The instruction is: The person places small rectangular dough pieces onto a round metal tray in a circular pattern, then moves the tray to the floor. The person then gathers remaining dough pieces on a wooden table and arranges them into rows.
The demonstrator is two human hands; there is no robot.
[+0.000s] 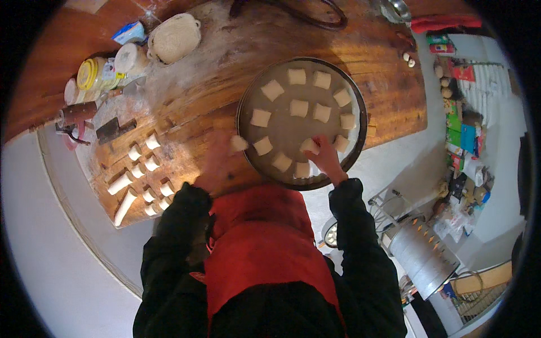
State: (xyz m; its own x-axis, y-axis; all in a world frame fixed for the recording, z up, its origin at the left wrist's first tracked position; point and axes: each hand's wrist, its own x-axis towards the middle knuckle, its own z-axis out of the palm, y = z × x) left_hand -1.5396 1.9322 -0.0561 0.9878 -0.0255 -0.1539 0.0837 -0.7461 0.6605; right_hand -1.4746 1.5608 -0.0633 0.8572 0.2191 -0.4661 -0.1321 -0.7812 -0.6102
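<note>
A round, dark-rimmed pan (282, 131) lies on the wooden table before me, with several pale dough pieces (299, 108) spaced over its base. My right hand (326, 159) reaches over the near side of the pan, its fingers closed around a dough piece (309, 146) at the base. Motion blurs my left hand (216, 154), just left of the pan. A dough piece (239, 143) is at its fingertips, over the pan's left rim. Further left, several short cut dough pieces (137, 170) and two longer dough rolls (125, 207) rest on the table.
A cleaver (108, 131) lies beyond the cut dough. Behind it stand a yellow-lidded jar (87, 74), a white-lidded container (131, 58) and a flour-dusted basket (175, 39). A metal cylinder (422, 257) stands at lower right. The table's right edge (424, 101) borders the floor.
</note>
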